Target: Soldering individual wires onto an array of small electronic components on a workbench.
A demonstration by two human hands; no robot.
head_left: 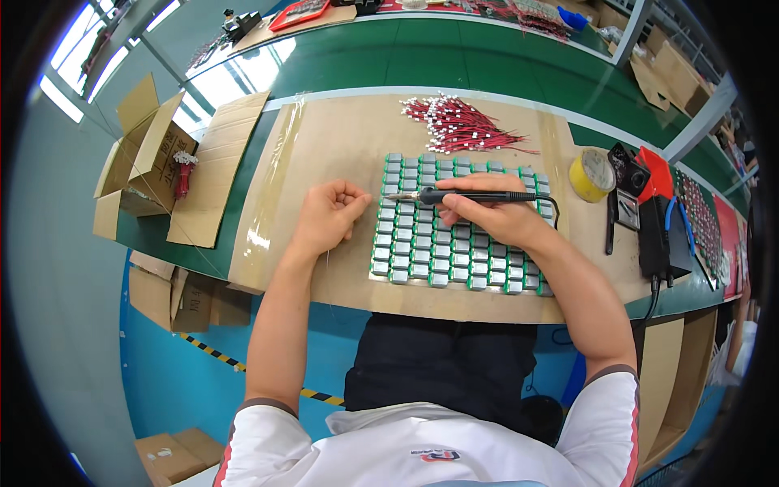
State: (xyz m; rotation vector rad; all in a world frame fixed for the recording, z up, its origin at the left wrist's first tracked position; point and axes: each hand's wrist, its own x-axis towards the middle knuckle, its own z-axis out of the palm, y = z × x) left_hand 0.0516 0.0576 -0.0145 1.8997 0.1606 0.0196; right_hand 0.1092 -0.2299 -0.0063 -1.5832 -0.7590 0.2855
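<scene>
The grid of grey-and-green modules [441, 264] lies on the cardboard sheet [350, 280] in front of the person. To do this step well, I would steady the wrist, heat one joint at a time, feed sparingly and keep the hot shaft off neighbouring modules. The left hand [331, 215], just beside the grid's left edge, is curled with thumb and forefinger pinched together — a fine strand [328, 268], probably solder, hangs below; what the fingertips grip is too small to tell. The right hand [495, 217], above the grid, grasps a soldering iron [487, 196] pen-fashion — its tip at the left columns, contact unclear. Beyond the grid's far edge lie bundled red wires [466, 128].
</scene>
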